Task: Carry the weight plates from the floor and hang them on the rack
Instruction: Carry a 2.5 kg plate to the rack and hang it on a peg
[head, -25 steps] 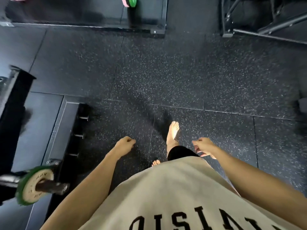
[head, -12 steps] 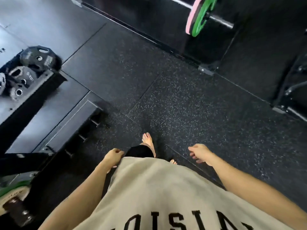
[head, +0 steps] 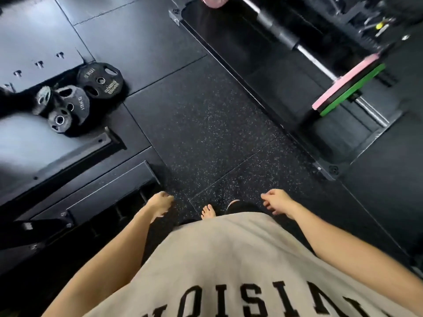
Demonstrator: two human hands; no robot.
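Both hands are being carried empty in front of the body. The left hand (head: pixel 160 203) is hanging with fingers loosely curled, nothing being held in it, just over the edge of a black platform (head: pixel 68 177) at the left. The right hand (head: pixel 278 201) is being held out over the floor (head: pixel 206 124), fingers relaxed and a little bent, nothing being gripped. Between the hands, a bare foot (head: pixel 207 212) is being set on the speckled rubber, its toes pointing forward. A beige shirt (head: pixel 229 259) with black lettering is filling the bottom of the view.

Further out, at the upper left, the plates (head: pixel 75 97) are being left in a small heap: four black discs, well apart from both hands. The largest plate, marked 10KG, is lying farthest up and to the right; another, also marked 10KG, is lying below and left of it, with a smaller disc being overlapped at its lower edge. A fourth is being propped at a tilt on the left of the heap.

At the upper right, a barbell (head: pixel 286 40) is lying on dark mats, and pink and green discs (head: pixel 348 85) are being carried on its near end.
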